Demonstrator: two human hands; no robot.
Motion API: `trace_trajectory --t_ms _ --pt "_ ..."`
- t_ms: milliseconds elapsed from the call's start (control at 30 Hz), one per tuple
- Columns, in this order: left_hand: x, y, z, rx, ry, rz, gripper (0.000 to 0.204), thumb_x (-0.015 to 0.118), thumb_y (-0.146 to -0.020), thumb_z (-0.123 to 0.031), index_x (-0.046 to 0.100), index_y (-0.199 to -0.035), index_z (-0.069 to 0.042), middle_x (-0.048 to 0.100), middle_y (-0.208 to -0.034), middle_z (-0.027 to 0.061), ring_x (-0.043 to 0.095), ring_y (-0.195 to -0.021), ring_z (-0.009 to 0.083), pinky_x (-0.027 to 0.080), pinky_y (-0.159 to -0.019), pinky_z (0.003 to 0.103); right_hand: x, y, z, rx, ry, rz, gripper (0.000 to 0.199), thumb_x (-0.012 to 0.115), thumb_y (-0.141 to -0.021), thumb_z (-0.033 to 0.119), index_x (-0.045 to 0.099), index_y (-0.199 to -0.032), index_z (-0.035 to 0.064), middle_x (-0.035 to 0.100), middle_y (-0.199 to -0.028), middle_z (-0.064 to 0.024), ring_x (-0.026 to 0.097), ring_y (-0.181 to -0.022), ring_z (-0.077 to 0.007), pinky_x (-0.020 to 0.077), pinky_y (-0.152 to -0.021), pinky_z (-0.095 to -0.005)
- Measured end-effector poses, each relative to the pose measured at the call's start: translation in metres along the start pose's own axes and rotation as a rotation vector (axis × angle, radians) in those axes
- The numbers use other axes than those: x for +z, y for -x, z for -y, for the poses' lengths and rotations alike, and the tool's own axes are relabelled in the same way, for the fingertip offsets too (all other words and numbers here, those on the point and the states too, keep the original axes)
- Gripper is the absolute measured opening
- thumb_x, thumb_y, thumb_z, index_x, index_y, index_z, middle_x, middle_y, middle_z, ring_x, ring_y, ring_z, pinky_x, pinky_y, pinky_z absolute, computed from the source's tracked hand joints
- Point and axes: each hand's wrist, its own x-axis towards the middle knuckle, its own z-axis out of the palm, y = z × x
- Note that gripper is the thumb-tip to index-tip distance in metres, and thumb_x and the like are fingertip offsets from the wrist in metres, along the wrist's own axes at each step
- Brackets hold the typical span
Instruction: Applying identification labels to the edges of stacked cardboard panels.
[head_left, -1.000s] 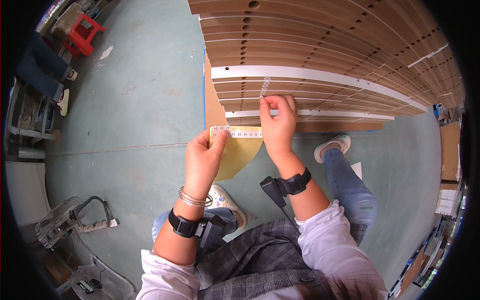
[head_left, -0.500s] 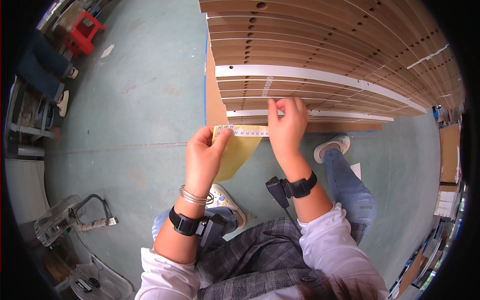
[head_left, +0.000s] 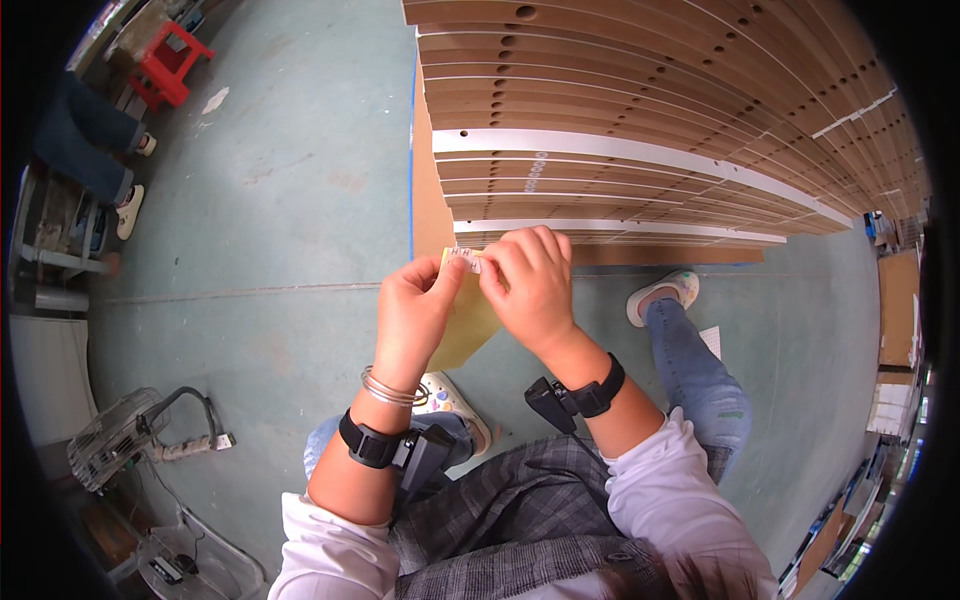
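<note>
Yellow sheet (head_left: 470, 322) hangs nr near-L corner of board stack (head_left: 600, 95), top edge running L-R. L hand (head_left: 413, 305) pinches it; R hand (head_left: 532, 290) curled alongside, hold unclear.

The right hand (head_left: 530, 288), at the boards (head_left: 620, 150) one second earlier, had moved down and leftward to the yellow sheet (head_left: 467, 325). Its fingers had closed the gap to the left hand (head_left: 412, 306) and covered most of the previously exposed printed strip (head_left: 463, 254).
</note>
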Motion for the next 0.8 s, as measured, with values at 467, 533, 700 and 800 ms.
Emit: trace_trajectory --t_ms 467,533,700,800 --pt "-0.002 -0.001 -0.003 -0.056 -0.071 -0.011 0.027 0.058 -0.085 -0.021 0.062 -0.091 0.004 0.060 -0.074 0.0003 0.051 -0.063 0.0044 0.042 -0.056 0.019 0.024 -0.005 -0.043 0.435 -0.069 -0.236 0.011 0.065 -0.072 0.010 0.054 -0.072 0.0094 0.052 -0.072 0.0000 0.052 -0.070 -0.0178 0.0358 -0.067 -0.0336" --pt "-0.003 -0.001 -0.002 -0.048 -0.072 -0.012 0.027 0.058 -0.085 -0.021 0.062 -0.091 0.004 0.060 -0.074 0.0005 0.051 -0.063 0.0045 0.042 -0.056 0.019 0.026 -0.005 -0.044 0.407 -0.008 -0.254 0.011 0.064 -0.072 0.010 0.053 -0.070 0.0098 0.052 -0.072 -0.0002 0.051 -0.070 -0.0190 0.0353 -0.066 -0.0339" --pt "-0.003 -0.002 0.000 -0.024 -0.012 -0.010 0.022 0.058 -0.085 -0.018 0.061 -0.092 0.003 0.062 -0.080 0.0020 0.053 -0.069 0.0047 0.043 -0.061 0.019 0.023 -0.006 -0.044 0.386 0.110 -0.234 0.013 0.065 -0.072 0.013 0.053 -0.069 0.0103 0.051 -0.070 -0.0009 0.050 -0.070 -0.0208 0.0350 -0.066 -0.0342" --pt "-0.003 -0.002 -0.003 -0.013 0.019 -0.022 0.018 0.059 -0.084 -0.015 0.061 -0.089 0.002 0.062 -0.082 0.0016 0.054 -0.071 0.0046 0.043 -0.062 0.019 0.015 -0.004 -0.050 0.402 0.226 -0.150 0.014 0.065 -0.072 0.015 0.052 -0.069 0.0103 0.050 -0.069 -0.0017 0.049 -0.071 -0.0216 0.0349 -0.067 -0.0347"
